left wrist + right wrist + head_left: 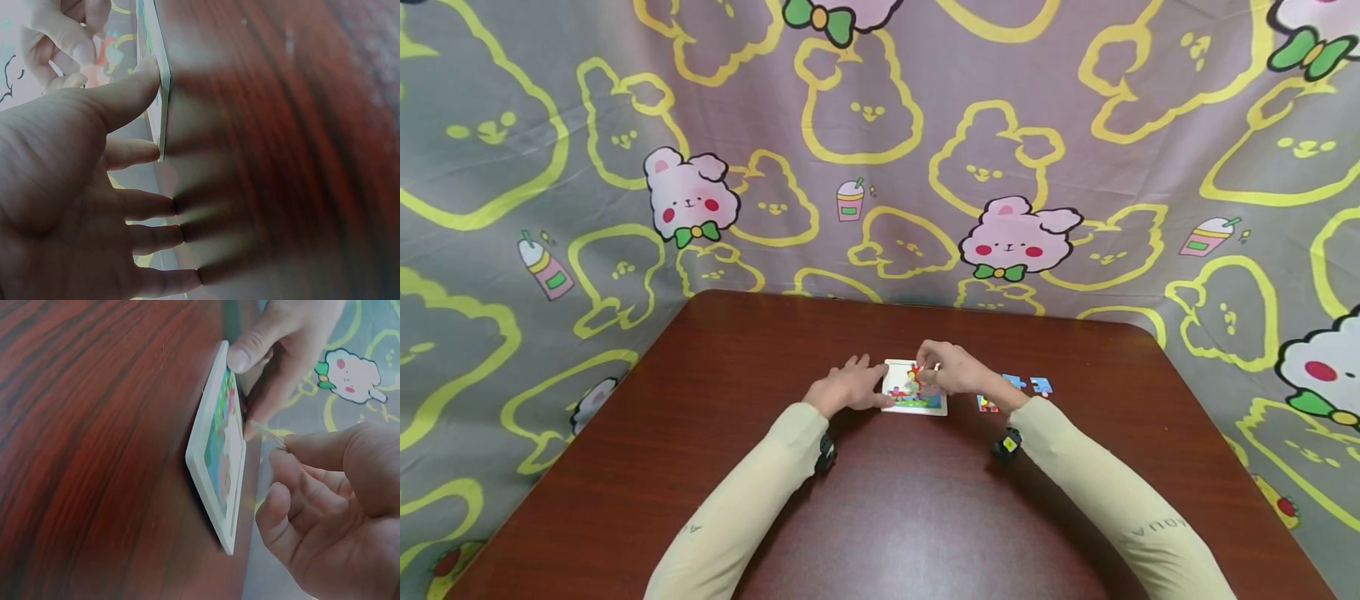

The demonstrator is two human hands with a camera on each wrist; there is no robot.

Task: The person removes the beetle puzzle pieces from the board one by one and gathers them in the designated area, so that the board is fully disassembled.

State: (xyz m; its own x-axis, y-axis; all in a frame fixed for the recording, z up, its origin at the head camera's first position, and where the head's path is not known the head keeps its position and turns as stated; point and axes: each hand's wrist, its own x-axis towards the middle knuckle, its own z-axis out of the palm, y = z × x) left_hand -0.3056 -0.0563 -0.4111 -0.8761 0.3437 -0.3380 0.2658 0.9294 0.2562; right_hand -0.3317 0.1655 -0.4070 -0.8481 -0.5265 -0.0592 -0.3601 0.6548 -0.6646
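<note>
A small white-framed jigsaw puzzle board (916, 412) lies on the table, its lower part filled with a colourful picture and its upper left bare white. My left hand (847, 387) is at the board's left side with fingers fairly straight; in the left wrist view the thumb (140, 78) rests on the frame and the fingertips reach down to the tabletop. Above the board, my right hand (957, 369) pinches a puzzle piece (914, 377) with red and pale green on it. Seen edge-on in the right wrist view, that thin piece (267, 432) is held clear of the board.
Several loose jigsaw pieces lie right of the board, among them a blue one (1041, 386) and a red and yellow one (987, 404), partly behind the right forearm. A patterned curtain (865, 108) hangs behind the dark wooden table (895, 517).
</note>
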